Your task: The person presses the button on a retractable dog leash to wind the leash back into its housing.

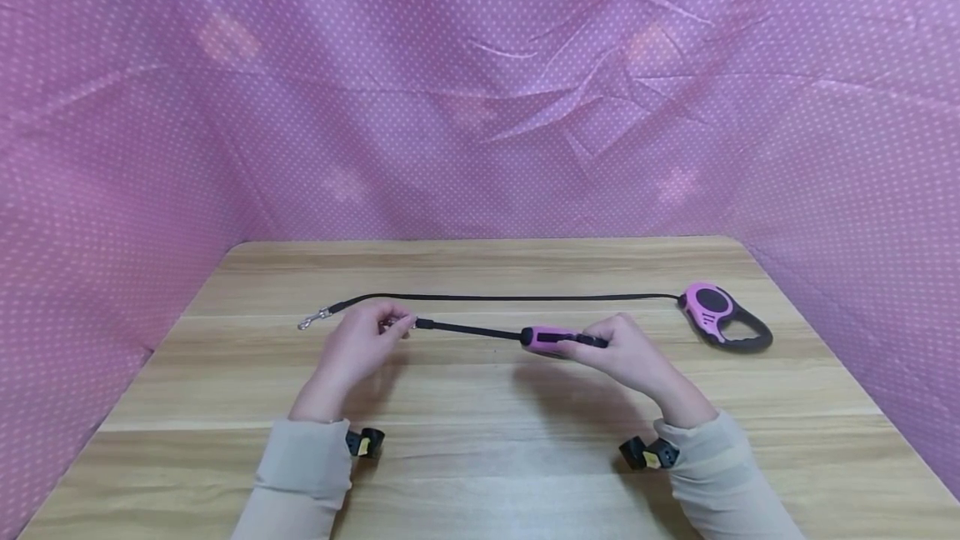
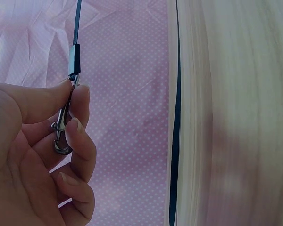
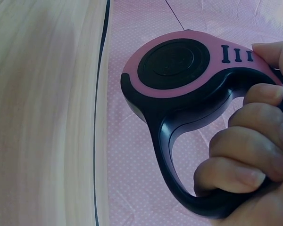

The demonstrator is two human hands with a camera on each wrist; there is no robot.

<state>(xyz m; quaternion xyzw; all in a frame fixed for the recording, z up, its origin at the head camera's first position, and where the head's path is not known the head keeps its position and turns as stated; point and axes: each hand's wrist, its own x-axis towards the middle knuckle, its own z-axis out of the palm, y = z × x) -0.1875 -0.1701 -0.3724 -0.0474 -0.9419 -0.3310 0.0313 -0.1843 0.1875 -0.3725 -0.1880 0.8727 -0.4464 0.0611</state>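
My right hand (image 1: 626, 352) grips the looped black handle of a pink and black retractable dog leash (image 3: 174, 63), fingers curled through the loop and thumb up by the pink casing. From it a black cord (image 1: 472, 329) runs left, nearly straight, to my left hand (image 1: 367, 340). There the thumb and forefinger pinch the silver metal snap hook (image 2: 62, 127) just below the black cord end (image 2: 74, 60); the other fingers curl loosely behind the hook. Both hands are held above the table, their shadows falling on the wood.
A second pink and black retractable leash (image 1: 723, 315) lies at the table's right side. Its black cord (image 1: 510, 298) stretches left across the wooden table (image 1: 465, 473), ending in a silver snap hook (image 1: 311, 321) behind my left hand. Pink dotted cloth (image 1: 480, 148) hangs around the table.
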